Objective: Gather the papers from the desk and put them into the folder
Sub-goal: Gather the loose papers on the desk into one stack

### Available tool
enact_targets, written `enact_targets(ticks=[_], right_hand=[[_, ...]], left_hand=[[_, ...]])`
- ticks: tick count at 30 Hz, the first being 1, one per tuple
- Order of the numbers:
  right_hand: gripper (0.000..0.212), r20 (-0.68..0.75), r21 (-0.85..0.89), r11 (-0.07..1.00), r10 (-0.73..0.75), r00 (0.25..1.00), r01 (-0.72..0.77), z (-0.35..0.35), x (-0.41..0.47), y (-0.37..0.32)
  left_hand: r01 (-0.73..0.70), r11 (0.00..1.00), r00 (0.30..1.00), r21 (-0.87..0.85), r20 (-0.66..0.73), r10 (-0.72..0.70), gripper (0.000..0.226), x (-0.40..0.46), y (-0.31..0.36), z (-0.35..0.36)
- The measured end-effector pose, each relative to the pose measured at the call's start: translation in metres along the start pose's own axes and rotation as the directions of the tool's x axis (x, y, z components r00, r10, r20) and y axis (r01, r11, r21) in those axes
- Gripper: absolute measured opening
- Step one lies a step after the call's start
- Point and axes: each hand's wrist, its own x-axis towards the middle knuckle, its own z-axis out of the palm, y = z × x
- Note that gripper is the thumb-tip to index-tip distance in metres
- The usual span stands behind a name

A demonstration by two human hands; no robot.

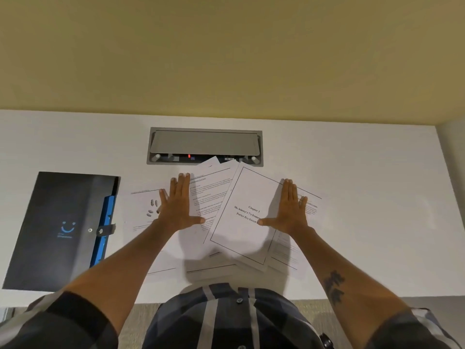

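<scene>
Several printed white papers (241, 238) lie fanned and overlapping in the middle of the white desk (377, 222). The top sheet is a bordered title page reading "Chapter 3", tilted to the right. My left hand (177, 207) lies flat, palm down, fingers together and thumb out, on the left sheets. My right hand (290, 209) rests flat the same way on the right edge of the title page. A dark folder (57, 230) with a blue inner edge, a snap strap and a smile logo lies shut at the left, apart from the papers.
A grey recessed cable box (205, 144) with its lid sits in the desk just behind the papers; one sheet corner overlaps its front rim. A yellow wall rises behind the desk. The desk's front edge meets my plaid shirt.
</scene>
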Motion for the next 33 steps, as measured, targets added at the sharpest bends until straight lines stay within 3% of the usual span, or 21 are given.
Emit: enact_targets(ticks=[6,14,20,26,33], right_hand=[[0.154,0.015,-0.06,0.998,-0.021,1.0,0.022,0.003,0.003,-0.002],[0.149,0.016,-0.012,1.0,-0.025,1.0,0.025,0.007,0.003,-0.001],[0.146,0.014,-0.025,0.999,-0.029,0.999,0.03,0.007,0.003,-0.003],[0.134,-0.017,-0.061,0.995,-0.081,0.997,0.079,0.01,-0.001,-0.006],[0.118,-0.152,0.022,0.995,-0.088,0.985,0.092,0.018,-0.011,-0.016]], left_hand=[[-0.009,1.0,1.0,0.016,0.018,0.008,0.149,0.001,0.002,0.002],[-0.049,0.999,0.999,0.009,-0.016,0.049,0.138,-0.003,-0.001,0.009],[-0.093,0.993,0.994,-0.07,-0.063,0.088,0.133,-0.005,0.0,0.011],[-0.007,0.981,0.998,-0.192,-0.069,-0.006,0.126,-0.009,0.007,0.006],[0.054,0.992,0.995,-0.116,-0.082,-0.064,0.116,-0.006,0.008,0.0]])
